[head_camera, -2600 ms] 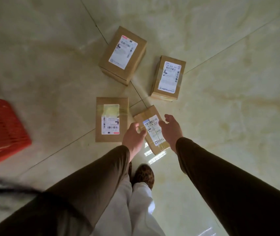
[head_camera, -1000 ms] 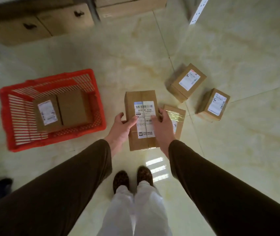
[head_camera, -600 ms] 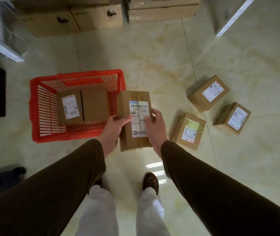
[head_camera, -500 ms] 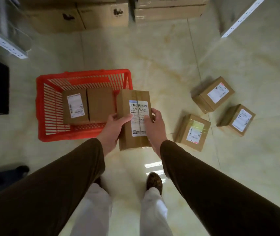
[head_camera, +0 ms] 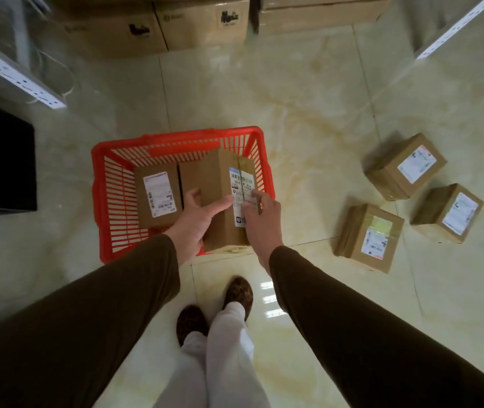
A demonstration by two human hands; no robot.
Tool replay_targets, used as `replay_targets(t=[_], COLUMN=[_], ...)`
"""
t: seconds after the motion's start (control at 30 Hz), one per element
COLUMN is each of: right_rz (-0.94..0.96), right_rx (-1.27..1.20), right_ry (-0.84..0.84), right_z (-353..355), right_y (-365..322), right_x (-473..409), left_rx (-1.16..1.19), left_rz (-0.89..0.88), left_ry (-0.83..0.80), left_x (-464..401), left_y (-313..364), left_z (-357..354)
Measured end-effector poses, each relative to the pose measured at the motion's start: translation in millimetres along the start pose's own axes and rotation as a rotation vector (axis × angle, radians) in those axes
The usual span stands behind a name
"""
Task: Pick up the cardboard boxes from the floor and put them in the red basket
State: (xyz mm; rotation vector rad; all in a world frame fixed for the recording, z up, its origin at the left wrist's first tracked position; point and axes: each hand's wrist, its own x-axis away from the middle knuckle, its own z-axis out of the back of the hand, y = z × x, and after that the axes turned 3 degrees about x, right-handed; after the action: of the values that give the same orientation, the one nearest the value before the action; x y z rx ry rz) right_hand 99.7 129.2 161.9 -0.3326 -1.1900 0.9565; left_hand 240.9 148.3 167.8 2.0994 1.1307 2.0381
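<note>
Left hand (head_camera: 195,219) and right hand (head_camera: 259,219) clamped on opposite sides of held box (head_camera: 224,198), label up, for level lowering. Poised over right half of red basket (head_camera: 108,201), beside labelled box (head_camera: 158,194) already inside. Three floor boxes (head_camera: 367,238) well right of basket.

One head-worn wide-angle view, looking steeply down from standing height. The red basket (head_camera: 181,136) sits just ahead at frame centre; the person's feet lie below it, stacked cartons beyond it at the top edge, floor boxes off to its right.
</note>
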Motion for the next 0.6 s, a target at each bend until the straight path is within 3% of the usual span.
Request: replay_targets(t=[0.17,0.33,0.6], right_rz=[0.017,-0.066,-0.069], right_rx=[0.058,-0.077,0.083], right_ry=[-0.114,-0.135,0.044], right_z=[-13,-29,-56], right_y=[0,14,47], right_x=[-38,-60,-109], left_rx=[-0.036,-0.154,-0.322], left_rz=[-0.036,-0.026,-0.050], left_ry=[0.024,0.005,-0.033], left_x=[-37,-78,-122], left_y=[6,-4,-22], left_z=[-6,-7,-13])
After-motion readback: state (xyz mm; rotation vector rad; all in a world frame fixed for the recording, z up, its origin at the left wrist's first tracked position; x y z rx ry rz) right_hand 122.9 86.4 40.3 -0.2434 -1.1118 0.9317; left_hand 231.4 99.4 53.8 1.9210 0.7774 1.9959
